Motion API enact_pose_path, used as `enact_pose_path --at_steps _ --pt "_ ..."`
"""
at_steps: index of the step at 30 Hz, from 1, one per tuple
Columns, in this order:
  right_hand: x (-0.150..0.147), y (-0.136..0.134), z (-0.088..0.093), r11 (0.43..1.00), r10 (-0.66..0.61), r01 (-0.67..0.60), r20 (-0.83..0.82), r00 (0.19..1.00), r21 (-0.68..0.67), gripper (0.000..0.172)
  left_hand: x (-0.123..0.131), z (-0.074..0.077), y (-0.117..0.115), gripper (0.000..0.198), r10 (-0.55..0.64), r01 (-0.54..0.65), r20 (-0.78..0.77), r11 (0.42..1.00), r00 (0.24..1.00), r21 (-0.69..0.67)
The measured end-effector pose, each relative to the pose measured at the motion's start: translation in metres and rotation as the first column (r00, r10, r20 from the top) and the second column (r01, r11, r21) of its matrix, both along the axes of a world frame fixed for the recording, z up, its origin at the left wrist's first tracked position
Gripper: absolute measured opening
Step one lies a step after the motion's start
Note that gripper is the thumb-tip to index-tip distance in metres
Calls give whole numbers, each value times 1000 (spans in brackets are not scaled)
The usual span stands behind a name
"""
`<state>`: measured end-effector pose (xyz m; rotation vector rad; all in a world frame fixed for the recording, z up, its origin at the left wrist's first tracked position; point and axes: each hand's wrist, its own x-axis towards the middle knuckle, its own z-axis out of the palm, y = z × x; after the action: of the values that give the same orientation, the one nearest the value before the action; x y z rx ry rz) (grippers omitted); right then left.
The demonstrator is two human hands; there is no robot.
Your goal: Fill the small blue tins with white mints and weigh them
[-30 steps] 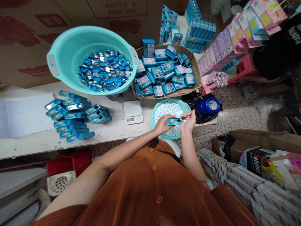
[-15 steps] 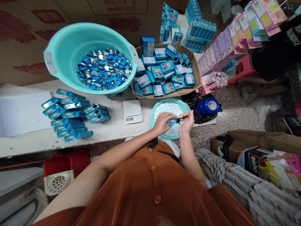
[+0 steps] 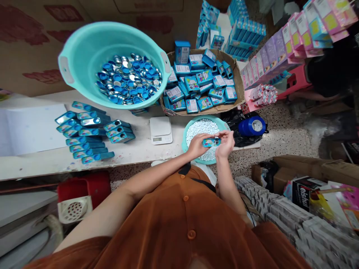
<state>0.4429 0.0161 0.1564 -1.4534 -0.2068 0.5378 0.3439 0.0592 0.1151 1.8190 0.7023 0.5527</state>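
Note:
My left hand grips a small blue tin by its left end, over a turquoise bowl full of white tablets. My right hand is closed on the tin's right end, fingers curled over its top. Both hands hold the tin level, just above the tablets. On the white table to the left lie rows of filled blue tins.
A large turquoise basin of blue and silver caps stands at the back. A small white scale sits beside the bowl. A cardboard tray holds blue boxes. A blue tape roll lies right. Cartons and grey stacks crowd the floor.
My right hand, which held white tablets near the tin's open end, has come down onto the tin. The hands have drawn closer together over the bowl.

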Motion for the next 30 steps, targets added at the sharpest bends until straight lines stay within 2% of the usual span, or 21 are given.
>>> enact_pose_path --at_steps 3,6,8,9,11,13,15,18,21,25,30 --pt "-5 0 0 999 41 -40 -51 998 13 47 -9 3 4 38 0 0 -22 1000 1000 26" --pt "-10 -1 -1 993 101 -94 -101 990 67 48 -33 7 11 36 -31 32 -27 999 999 18" --pt "-7 -3 -6 993 100 -91 -117 988 77 49 -58 7 16 35 12 -13 -35 1000 999 -22" --pt "-4 -5 -9 995 80 -73 -120 990 62 49 -71 4 19 36 74 -77 -51 996 996 -53" --pt "5 -10 -19 1000 29 -28 -118 993 8 48 -98 -7 26 38 265 -277 -101 953 959 -123" --pt "14 -17 -29 998 -4 -3 -107 994 -62 49 -121 -25 37 42 469 -492 -159 854 869 -169" --pt "20 -23 -38 991 -11 0 -90 996 -130 50 -140 -47 52 45 601 -630 -192 754 776 -185" --pt "20 -30 -46 979 4 -17 -65 998 -202 52 -156 -79 78 46 683 -711 -201 664 703 -231" --pt "14 -35 -48 970 46 -55 -46 998 -237 52 -164 -102 101 47 735 -751 -187 593 652 -289" --pt "7 -42 -48 962 46 -47 -10 999 -268 52 -164 -120 119 48 733 -741 -165 598 660 -306" --pt "-2 -51 -47 949 -8 -10 -55 998 -315 50 -161 -127 127 45 678 -695 -180 648 713 -312"
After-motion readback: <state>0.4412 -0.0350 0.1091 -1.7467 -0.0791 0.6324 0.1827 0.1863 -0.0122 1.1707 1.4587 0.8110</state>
